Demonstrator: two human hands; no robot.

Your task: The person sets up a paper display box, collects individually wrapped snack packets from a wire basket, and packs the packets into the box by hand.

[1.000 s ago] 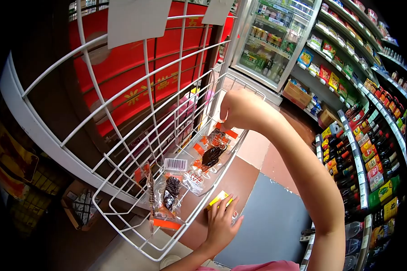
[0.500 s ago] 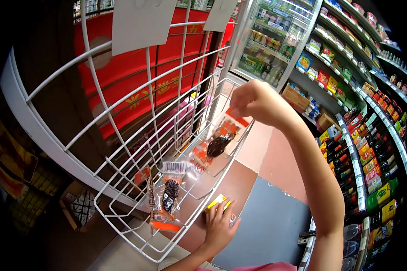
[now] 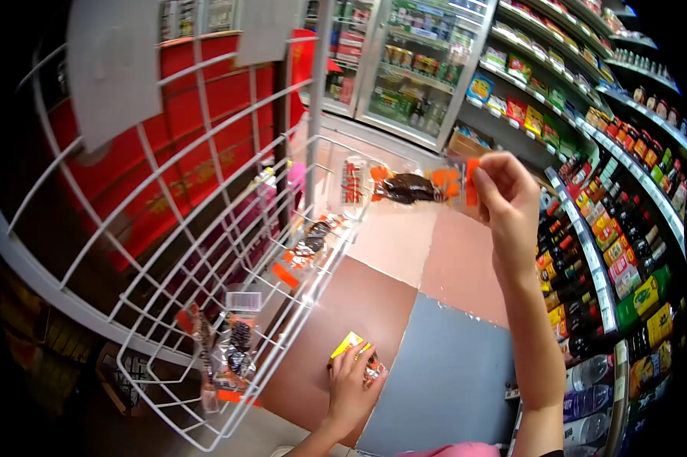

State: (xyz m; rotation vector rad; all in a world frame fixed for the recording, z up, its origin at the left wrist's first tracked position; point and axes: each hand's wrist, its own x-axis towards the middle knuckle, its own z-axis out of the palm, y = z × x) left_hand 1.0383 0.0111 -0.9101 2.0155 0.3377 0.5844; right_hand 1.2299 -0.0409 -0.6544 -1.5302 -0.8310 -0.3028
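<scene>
Packets (image 3: 238, 346), at least three, lie inside the wire basket (image 3: 310, 302); one dark-filled packet (image 3: 408, 187) is held up near the basket's far end, not set down. Right hand (image 3: 509, 198): thumb and index finger closed in a pinch on its orange end. Left hand (image 3: 351, 387): fingers slightly spread, curled over a yellow-labelled pack (image 3: 349, 342) beside the basket.

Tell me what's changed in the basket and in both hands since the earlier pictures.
The right hand has lifted the dark packet up and to the right, turning it from sloping to nearly level, so more of another packet in the basket shows. Its grip on the orange end stayed. The left hand still holds the yellow packet. No new grasp or release shows.
</scene>
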